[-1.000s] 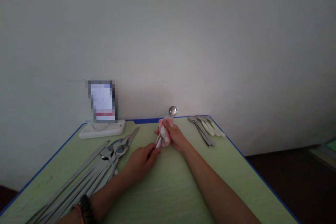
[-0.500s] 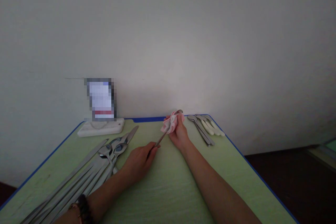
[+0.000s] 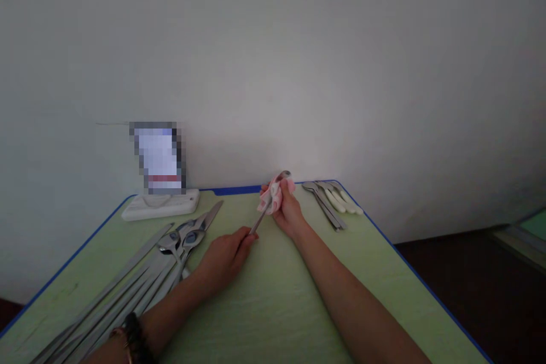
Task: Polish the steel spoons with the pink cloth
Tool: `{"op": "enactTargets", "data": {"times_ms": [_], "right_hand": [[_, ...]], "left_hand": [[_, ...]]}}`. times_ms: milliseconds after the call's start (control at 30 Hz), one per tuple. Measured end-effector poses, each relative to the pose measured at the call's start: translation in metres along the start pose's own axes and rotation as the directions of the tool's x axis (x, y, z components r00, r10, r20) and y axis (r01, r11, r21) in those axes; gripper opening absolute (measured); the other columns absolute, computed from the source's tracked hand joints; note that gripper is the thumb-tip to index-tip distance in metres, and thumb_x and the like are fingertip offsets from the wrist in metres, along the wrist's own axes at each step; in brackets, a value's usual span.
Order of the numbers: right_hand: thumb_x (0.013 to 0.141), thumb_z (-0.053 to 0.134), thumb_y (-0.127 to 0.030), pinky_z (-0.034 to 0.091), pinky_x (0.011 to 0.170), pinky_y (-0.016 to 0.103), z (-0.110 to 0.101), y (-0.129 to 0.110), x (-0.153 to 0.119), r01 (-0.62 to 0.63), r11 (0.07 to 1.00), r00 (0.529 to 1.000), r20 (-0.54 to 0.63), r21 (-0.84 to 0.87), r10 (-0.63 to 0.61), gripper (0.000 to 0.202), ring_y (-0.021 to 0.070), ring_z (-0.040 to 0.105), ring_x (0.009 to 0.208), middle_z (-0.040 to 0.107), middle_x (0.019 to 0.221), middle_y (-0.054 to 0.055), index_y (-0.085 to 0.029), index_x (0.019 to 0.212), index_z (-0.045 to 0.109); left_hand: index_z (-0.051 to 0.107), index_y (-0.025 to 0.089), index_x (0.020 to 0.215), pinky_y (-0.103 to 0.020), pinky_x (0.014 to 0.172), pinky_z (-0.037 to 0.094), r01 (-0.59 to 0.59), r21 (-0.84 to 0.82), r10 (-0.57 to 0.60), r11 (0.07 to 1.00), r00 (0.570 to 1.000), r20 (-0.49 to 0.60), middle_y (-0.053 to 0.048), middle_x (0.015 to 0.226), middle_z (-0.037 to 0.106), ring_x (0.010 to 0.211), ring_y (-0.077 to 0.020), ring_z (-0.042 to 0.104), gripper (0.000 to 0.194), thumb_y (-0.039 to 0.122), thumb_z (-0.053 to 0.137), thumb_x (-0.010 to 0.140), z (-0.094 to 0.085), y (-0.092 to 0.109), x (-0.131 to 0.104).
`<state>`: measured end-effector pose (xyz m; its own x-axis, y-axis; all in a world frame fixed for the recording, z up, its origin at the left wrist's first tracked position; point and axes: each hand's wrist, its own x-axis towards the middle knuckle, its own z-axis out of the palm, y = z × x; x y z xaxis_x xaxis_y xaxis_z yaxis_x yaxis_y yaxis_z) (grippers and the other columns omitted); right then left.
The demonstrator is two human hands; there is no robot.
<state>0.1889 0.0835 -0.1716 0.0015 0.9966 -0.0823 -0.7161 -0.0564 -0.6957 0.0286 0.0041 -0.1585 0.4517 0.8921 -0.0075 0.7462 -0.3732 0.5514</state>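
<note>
My left hand [image 3: 230,253] is closed on the handle of a metal spoon [image 3: 259,222], held slantwise above the table. The spoon's bowl end sticks out past a crumpled pink and white cloth [image 3: 269,203]. My right hand [image 3: 288,210] is wrapped round that cloth, pressing it about the spoon's upper part, so some of the spoon is hidden. To the left of my left hand lies a pile of metal cutlery [image 3: 157,267], with spoons and knives in it. Right of my right hand, several metal spoons [image 3: 324,207] rest beside cutlery with cream handles [image 3: 341,202].
The green table [image 3: 273,307] has a blue edge and stands against a pale wall [image 3: 273,68]. At the back left is a white power strip or box [image 3: 160,207], with a blurred-out phone-like screen [image 3: 158,156] upright behind it.
More of the spoon's bowl now shows beyond the cloth; the cloth has slid slightly down toward my left hand. The view has shifted slightly. Both hands keep their hold.
</note>
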Motion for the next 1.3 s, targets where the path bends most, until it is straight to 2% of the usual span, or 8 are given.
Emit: {"op": "enactTargets", "data": {"times_ms": [233, 333, 567, 900, 1033, 1100, 1200, 1300], "right_hand": [[0.082, 0.054, -0.041, 0.051, 0.053, 0.027, 0.002, 0.002, -0.006, -0.097, 0.992, 0.991, 0.085, -0.083, 0.104, 0.029, 0.0145, 0.062, 0.057, 0.070, 0.071, 0.005, -0.013, 0.085, 0.062], [0.082, 0.053, -0.042, 0.050, 0.053, 0.025, 0.001, 0.003, -0.003, -0.032, 0.997, 0.999, 0.034, -0.065, 0.035, 0.030, 0.0141, 0.062, 0.057, 0.069, 0.069, 0.005, -0.013, 0.084, 0.062], [0.080, 0.054, -0.046, 0.049, 0.049, 0.024, -0.002, 0.003, 0.003, 0.174, 0.985, 0.972, -0.157, -0.005, -0.173, 0.031, 0.0143, 0.062, 0.057, 0.068, 0.065, 0.003, -0.016, 0.081, 0.060], [0.073, 0.058, -0.051, 0.048, 0.049, 0.025, 0.002, 0.005, -0.006, 0.076, 0.968, 0.997, 0.013, -0.240, -0.075, 0.039, 0.0153, 0.062, 0.054, 0.069, 0.064, 0.007, -0.013, 0.075, 0.064], [0.074, 0.056, -0.050, 0.047, 0.051, 0.025, 0.001, 0.012, -0.003, 0.136, 0.929, 0.990, 0.010, -0.345, -0.141, 0.036, 0.0156, 0.061, 0.054, 0.066, 0.058, 0.004, -0.015, 0.069, 0.063], [0.076, 0.054, -0.050, 0.047, 0.052, 0.025, 0.001, 0.012, 0.001, 0.179, 0.939, 0.979, -0.037, -0.292, -0.199, 0.035, 0.0146, 0.060, 0.053, 0.065, 0.058, 0.003, -0.016, 0.068, 0.062], [0.078, 0.052, -0.047, 0.048, 0.053, 0.023, 0.000, 0.008, 0.005, 0.250, 0.968, 0.962, -0.107, -0.037, -0.253, 0.029, 0.0110, 0.056, 0.050, 0.062, 0.058, -0.003, -0.020, 0.071, 0.058], [0.078, 0.048, -0.045, 0.048, 0.054, 0.023, -0.002, 0.001, 0.006, 0.280, 0.957, 0.958, -0.085, 0.078, -0.274, 0.026, 0.0101, 0.053, 0.048, 0.058, 0.056, -0.006, -0.020, 0.071, 0.055]], "left_hand": [[0.054, 0.017, 0.093, -0.025, 0.061, 0.040, -0.007, -0.073, 0.006, 0.997, 1.000, -0.014, -0.004, 0.072, 0.062, 0.066, -0.0177, 0.059, 0.034, 0.035, 0.026, 0.091, 0.000, -0.002, 0.002], [0.054, 0.017, 0.088, -0.026, 0.062, 0.039, -0.045, -0.037, 0.044, 0.998, 0.999, -0.018, -0.005, 0.072, 0.062, 0.068, -0.0179, 0.059, 0.035, 0.035, 0.024, 0.092, 0.001, -0.001, 0.001], [0.053, 0.017, 0.082, -0.031, 0.062, 0.037, -0.195, 0.287, 0.159, 0.938, 0.977, 0.145, -0.008, 0.070, 0.064, 0.064, -0.0217, 0.060, 0.041, 0.034, 0.018, 0.092, 0.005, 0.006, -0.005], [0.040, 0.021, 0.067, -0.027, 0.059, 0.034, -0.057, 0.036, 0.055, 0.998, 0.997, 0.059, -0.002, 0.061, 0.052, 0.058, -0.0165, 0.050, 0.038, 0.036, 0.015, 0.090, 0.001, 0.002, -0.002], [0.036, 0.021, 0.063, -0.026, 0.056, 0.032, -0.002, -0.032, 0.003, 0.999, 0.999, 0.041, -0.001, 0.058, 0.047, 0.055, -0.0151, 0.046, 0.035, 0.039, 0.018, 0.088, 0.002, 0.003, 0.001], [0.037, 0.021, 0.063, -0.026, 0.056, 0.030, -0.020, -0.028, 0.021, 0.999, 0.998, 0.056, 0.000, 0.057, 0.045, 0.055, -0.0147, 0.045, 0.035, 0.038, 0.019, 0.088, 0.001, 0.003, 0.001], [0.040, 0.020, 0.064, -0.025, 0.056, 0.029, -0.054, -0.030, 0.057, 0.998, 0.994, 0.092, 0.001, 0.057, 0.044, 0.054, -0.0142, 0.045, 0.036, 0.040, 0.021, 0.088, 0.001, 0.004, 0.000], [0.039, 0.020, 0.062, -0.024, 0.054, 0.029, -0.035, -0.084, 0.043, 0.996, 0.995, 0.091, 0.002, 0.055, 0.042, 0.053, -0.0132, 0.043, 0.040, 0.044, 0.021, 0.088, 0.000, 0.004, -0.001]]}}
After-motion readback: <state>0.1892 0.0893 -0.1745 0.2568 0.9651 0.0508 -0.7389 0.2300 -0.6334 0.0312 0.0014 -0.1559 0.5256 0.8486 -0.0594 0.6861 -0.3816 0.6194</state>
